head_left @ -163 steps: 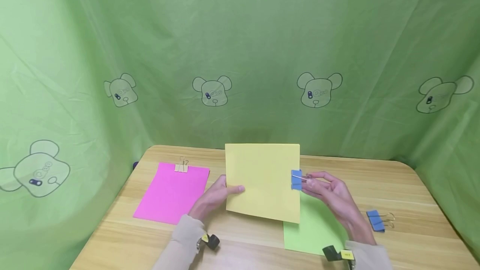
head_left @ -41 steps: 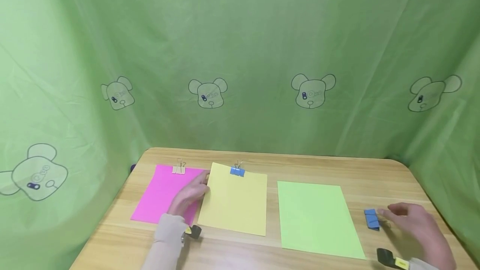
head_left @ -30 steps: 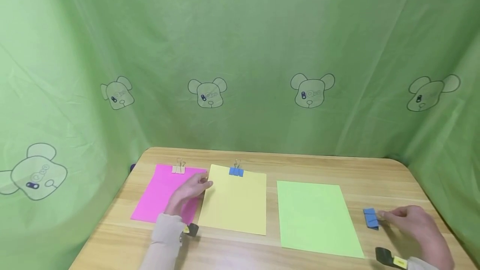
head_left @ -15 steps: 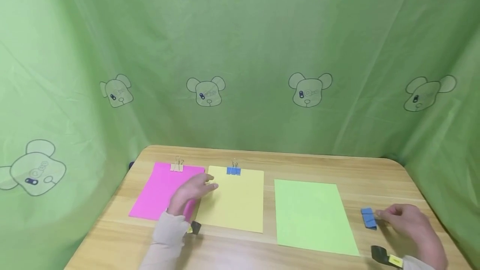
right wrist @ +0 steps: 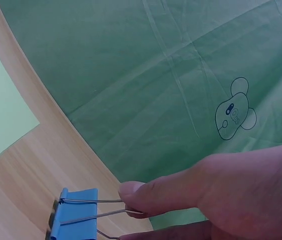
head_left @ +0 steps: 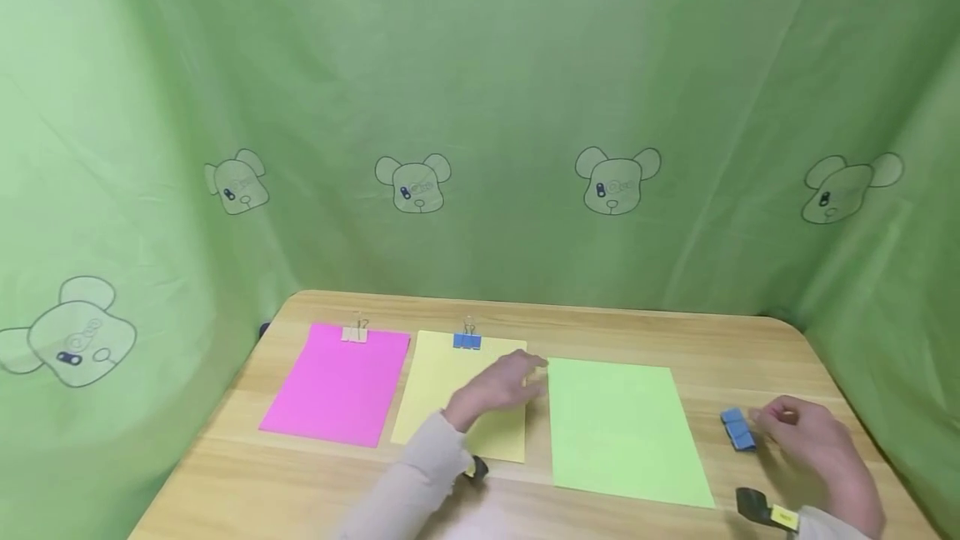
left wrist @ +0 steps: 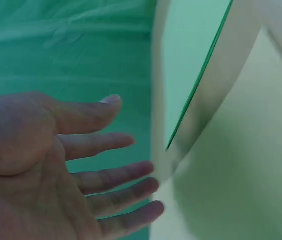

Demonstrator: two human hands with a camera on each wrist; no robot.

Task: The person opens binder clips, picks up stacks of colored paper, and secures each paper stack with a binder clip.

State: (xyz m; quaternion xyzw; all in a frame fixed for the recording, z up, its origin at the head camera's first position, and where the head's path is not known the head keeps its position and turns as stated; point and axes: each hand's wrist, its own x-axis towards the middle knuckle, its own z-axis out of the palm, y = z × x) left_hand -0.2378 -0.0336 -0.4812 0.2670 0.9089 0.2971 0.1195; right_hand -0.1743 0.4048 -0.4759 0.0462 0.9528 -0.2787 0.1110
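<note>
With thumb and fingers my right hand (head_left: 813, 440) pinches the wire handles of a blue binder clip (head_left: 738, 430) at the table's right side. In the right wrist view the handles run from the clip's blue body (right wrist: 79, 216) into the fingertips. My left hand (head_left: 501, 383) hovers over the right part of the yellow paper (head_left: 431, 407), fingertips near the left edge of the green paper (head_left: 626, 432). Its fingers are spread and hold nothing in the left wrist view. A second blue binder clip (head_left: 467, 342) sits on the yellow paper's top edge.
Pink paper (head_left: 337, 390) lies at the left, with a pale yellow binder clip (head_left: 355, 334) on its top edge. The wooden table (head_left: 600, 515) carries all the sheets. A green curtain (head_left: 517, 107) hangs behind and on both sides.
The yellow paper, earlier held up and clipped, now lies on the table. My left hand has moved right from beside it towards the green paper. My right hand reached the other blue clip and pinched it.
</note>
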